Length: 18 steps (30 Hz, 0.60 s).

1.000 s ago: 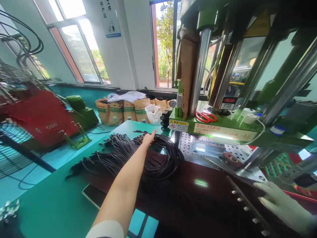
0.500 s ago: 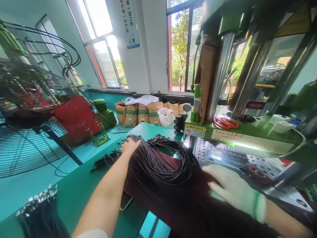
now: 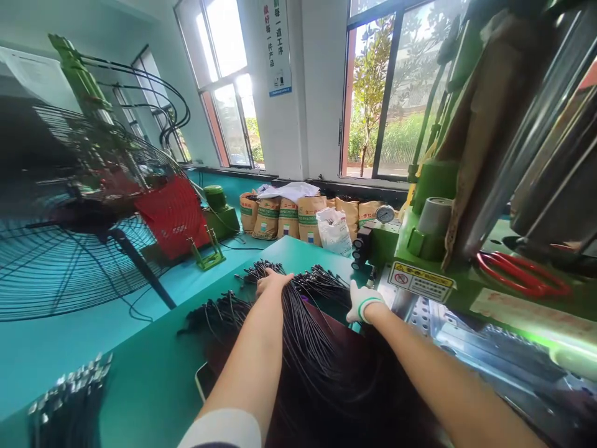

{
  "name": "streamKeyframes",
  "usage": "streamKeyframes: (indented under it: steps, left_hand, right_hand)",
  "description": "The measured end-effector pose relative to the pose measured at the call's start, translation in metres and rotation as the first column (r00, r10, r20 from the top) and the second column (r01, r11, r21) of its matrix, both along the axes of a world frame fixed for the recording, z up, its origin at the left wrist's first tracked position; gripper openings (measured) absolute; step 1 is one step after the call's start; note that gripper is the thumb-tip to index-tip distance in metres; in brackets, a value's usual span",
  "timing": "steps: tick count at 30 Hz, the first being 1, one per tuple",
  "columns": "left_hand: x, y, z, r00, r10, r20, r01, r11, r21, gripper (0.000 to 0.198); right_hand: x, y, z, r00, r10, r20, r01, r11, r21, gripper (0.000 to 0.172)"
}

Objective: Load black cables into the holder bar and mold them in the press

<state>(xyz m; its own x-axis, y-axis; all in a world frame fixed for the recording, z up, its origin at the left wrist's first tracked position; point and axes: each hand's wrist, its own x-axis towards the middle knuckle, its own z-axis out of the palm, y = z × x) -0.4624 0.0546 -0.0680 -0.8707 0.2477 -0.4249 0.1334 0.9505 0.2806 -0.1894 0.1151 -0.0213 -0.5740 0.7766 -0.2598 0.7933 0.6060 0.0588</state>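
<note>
My bare left hand [image 3: 272, 283] is closed around a bundle of thin black cables [image 3: 303, 330], close to their far tips. From there the cables run back toward me and fade into a dark area at the front. My right hand [image 3: 364, 303], in a white glove with a green cuff line, is at the right side of the table with thumb and fingers apart. It is just right of a second group of cable ends [image 3: 321, 281], and nothing shows in its grasp. More black cable ends [image 3: 219, 311] lie left of my left forearm.
A bundle with shiny metal ends [image 3: 69, 392] lies on the green table [image 3: 149, 354] at front left. A phone-like object [image 3: 201, 381] is partly under my left arm. The green press [image 3: 424, 261], with red-handled scissors [image 3: 517, 274], stands right. A large fan [image 3: 84, 249] is left.
My right hand has moved from beside the press forward and left to the far cable ends. The cable loop that curved at the right no longer shows. My left hand still grips its bundle.
</note>
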Motion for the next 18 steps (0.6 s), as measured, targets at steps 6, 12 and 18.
streamKeyframes:
  steps: [6,12,18]
  left_hand:
    - [-0.007,0.016,-0.005,0.998,0.055,0.033,-0.053,0.997,-0.048,0.132]
    - [-0.003,0.014,-0.001,0.996,0.092,0.013,-0.092,0.995,-0.047,0.114]
    - [-0.001,0.012,0.003,0.994,0.112,-0.023,-0.112,0.994,-0.012,0.113]
  right_hand:
    - [0.006,-0.009,-0.012,1.000,0.003,-0.021,-0.001,0.996,0.093,0.088]
    - [0.005,-0.012,-0.010,0.999,-0.025,-0.025,0.027,0.994,0.107,0.083]
    - [0.007,-0.012,-0.013,0.998,-0.026,-0.052,0.032,0.992,0.122,0.082]
